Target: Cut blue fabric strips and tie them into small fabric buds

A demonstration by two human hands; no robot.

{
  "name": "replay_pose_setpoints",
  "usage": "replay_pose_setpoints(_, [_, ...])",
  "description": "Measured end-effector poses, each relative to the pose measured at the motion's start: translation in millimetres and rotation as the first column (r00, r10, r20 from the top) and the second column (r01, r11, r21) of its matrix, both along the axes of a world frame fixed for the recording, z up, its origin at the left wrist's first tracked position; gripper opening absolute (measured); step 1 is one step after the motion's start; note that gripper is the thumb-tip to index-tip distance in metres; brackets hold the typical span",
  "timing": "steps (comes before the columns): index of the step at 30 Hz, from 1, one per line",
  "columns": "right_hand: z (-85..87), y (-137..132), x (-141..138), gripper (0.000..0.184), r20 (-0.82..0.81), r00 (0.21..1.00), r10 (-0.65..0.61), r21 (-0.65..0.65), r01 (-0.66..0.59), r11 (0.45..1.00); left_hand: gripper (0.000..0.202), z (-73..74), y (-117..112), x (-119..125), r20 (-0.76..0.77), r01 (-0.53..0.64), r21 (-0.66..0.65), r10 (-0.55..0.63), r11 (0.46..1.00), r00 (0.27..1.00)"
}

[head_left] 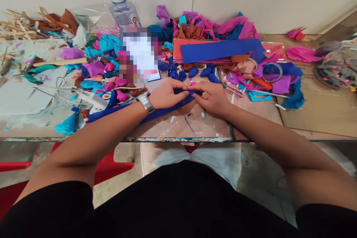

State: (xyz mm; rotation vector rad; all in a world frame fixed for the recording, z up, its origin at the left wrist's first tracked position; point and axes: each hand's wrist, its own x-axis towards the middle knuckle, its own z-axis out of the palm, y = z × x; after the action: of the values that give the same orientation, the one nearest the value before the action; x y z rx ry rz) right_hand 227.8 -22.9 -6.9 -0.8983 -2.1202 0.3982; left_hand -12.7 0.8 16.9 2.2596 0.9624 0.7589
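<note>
Both my hands meet at the middle of the table (306,115) over a long dark blue strip of crepe paper (156,113). My left hand (166,95), with a metal watch on the wrist, pinches the strip's upper end. My right hand (212,98) pinches the same end from the right, fingertips touching those of the left hand. The strip runs down and left under my left forearm. Several small dark blue folded paper pieces (192,72) lie just beyond my hands.
A heap of pink, blue, brown and purple crepe scraps (206,26) fills the back. A flat blue sheet (220,50) lies on red sheets. A plastic water bottle (122,7), wooden sticks (16,26), a glue gun (100,102) and tape rolls (272,70) stand around.
</note>
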Motion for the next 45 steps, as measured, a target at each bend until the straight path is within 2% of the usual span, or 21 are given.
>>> replay_pose_setpoints(15, [-3.2, 1.9, 2.3, 0.021, -0.004, 1.000, -0.026, 0.034, 0.026, 0.999, 0.031, -1.5, -1.9, 0.5, -0.049, -0.024, 0.048, 0.026, 0.999, 0.998])
replay_pose_setpoints(27, [1.4, -3.9, -0.1, 0.017, -0.059, 0.997, -0.055, 0.102, 0.060, 0.993, 0.038, 0.2, -3.2, 2.8, 0.005, -0.015, 0.025, 0.015, 1.000, 1.000])
replay_pose_setpoints(33, [1.7, -4.8, -1.1, 0.017, -0.043, 0.996, -0.081, 0.051, 0.083, 0.995, 0.035, 2.2, -4.7, 5.0, 0.028, -0.030, 0.034, 0.029, 0.999, 0.999])
replay_pose_setpoints(45, [-2.2, -3.0, -3.0, 0.016, -0.082, 0.991, -0.110, 0.057, 0.115, 0.992, 0.030, -0.1, -6.7, 6.2, 0.072, -0.088, 0.045, 0.085, 0.995, 0.994])
